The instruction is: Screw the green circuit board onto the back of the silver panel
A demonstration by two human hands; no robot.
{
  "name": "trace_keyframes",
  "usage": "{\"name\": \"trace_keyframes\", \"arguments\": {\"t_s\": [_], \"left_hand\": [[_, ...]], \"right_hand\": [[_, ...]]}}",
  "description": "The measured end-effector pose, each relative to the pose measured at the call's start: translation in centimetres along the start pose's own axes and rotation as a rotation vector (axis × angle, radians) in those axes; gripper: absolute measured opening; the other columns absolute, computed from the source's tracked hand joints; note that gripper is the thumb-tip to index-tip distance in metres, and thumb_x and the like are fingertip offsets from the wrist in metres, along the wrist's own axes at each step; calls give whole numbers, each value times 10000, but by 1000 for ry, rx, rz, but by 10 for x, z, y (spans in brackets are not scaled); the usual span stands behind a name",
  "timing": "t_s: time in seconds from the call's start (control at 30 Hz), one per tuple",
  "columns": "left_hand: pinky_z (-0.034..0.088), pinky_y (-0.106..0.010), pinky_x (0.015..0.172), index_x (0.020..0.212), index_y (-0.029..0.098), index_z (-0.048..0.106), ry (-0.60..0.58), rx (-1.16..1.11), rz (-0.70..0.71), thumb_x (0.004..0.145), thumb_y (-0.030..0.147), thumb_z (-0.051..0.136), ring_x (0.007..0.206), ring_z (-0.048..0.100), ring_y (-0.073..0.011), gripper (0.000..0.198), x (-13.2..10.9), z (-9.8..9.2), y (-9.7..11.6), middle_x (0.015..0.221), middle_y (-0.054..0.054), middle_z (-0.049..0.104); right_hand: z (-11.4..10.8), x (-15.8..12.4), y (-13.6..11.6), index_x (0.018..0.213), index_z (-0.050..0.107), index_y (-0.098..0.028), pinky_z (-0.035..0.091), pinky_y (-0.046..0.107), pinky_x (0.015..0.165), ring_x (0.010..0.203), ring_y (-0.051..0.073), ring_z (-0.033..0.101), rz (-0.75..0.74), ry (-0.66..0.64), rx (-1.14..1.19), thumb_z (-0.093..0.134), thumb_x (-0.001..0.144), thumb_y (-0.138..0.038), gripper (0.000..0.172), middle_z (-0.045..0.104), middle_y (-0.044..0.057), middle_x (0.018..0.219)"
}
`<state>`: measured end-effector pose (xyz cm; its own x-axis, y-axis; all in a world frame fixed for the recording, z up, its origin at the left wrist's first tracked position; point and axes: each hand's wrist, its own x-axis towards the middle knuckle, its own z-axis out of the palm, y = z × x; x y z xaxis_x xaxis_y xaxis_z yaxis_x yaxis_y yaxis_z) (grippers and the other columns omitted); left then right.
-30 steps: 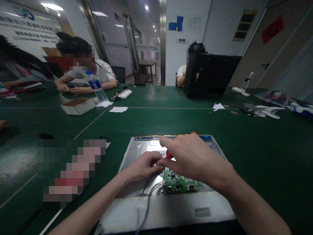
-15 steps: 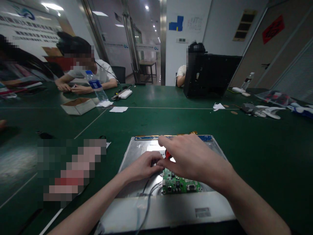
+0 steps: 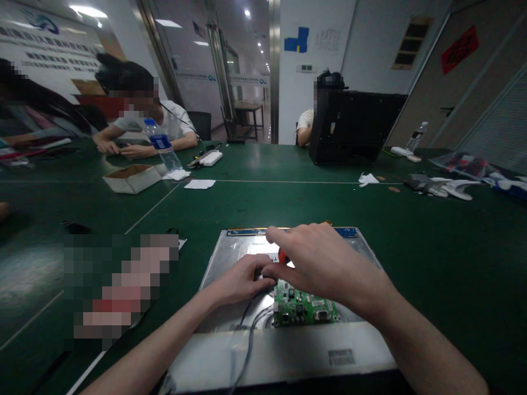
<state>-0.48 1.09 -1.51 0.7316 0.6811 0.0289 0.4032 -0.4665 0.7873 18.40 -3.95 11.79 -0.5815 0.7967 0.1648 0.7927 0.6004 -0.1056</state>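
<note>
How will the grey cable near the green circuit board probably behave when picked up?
The grey cable is probably floppy, as it lies curved. It is likely light, being thin. Lifting might tug the green circuit board, whose left edge it seems to meet.

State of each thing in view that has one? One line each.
Left hand: curled, fingertips hidden
Right hand: curled around red object
Red object: mostly hidden
Green circuit board: exposed, partly hidden
Grey cable: curved
Cardboard box: open-topped
Near bottle: capped
Ceiling light: lit
</note>
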Motion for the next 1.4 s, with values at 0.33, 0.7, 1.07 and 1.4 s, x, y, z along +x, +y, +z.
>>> {"name": "trace_keyframes", "arguments": {"t_s": [0.33, 0.7, 1.07, 1.4], "left_hand": [[456, -299, 701, 855, 154, 652, 9, -8, 8, 795, 186, 594, 761, 592, -194, 89, 0, -1, -1, 825, -32, 681], [460, -278, 683, 807, 153, 673, -4, -44, 42, 821, 174, 600, 737, 600, -176, 77, 0, -1, 1, 812, -25, 683], [466, -269, 652, 847, 149, 667, -8, -71, 9, 831, 172, 587, 721, 599, -172, 85, -1, -1, 3, 817, -30, 678], [461, -272, 671, 820, 150, 667, 17, -105, 66, 812, 154, 597, 714, 585, -168, 70, 0, 0, 1, 796, -20, 673]], "right_hand": [[0, 3, 1, 993, 552, -172, 263, 275, 510, 670, 164, 596, -12, -22, 83, 568, 874, -323, 193, 690, 48, 853], [7, 7, 4, 912, 568, -190, 181, 284, 493, 573, 129, 516, 5, 53, 10, 536, 851, -254, 94, 651, 5, 727], [9, 9, 6, 799, 628, -201, 186, 284, 507, 534, 119, 477, 22, 50, -26, 561, 878, -350, 182, 597, -3, 617], [6, 6, 3, 927, 572, -199, 196, 275, 491, 578, 133, 532, -3, 18, 20, 570, 868, -363, 175, 665, 17, 736]]}}
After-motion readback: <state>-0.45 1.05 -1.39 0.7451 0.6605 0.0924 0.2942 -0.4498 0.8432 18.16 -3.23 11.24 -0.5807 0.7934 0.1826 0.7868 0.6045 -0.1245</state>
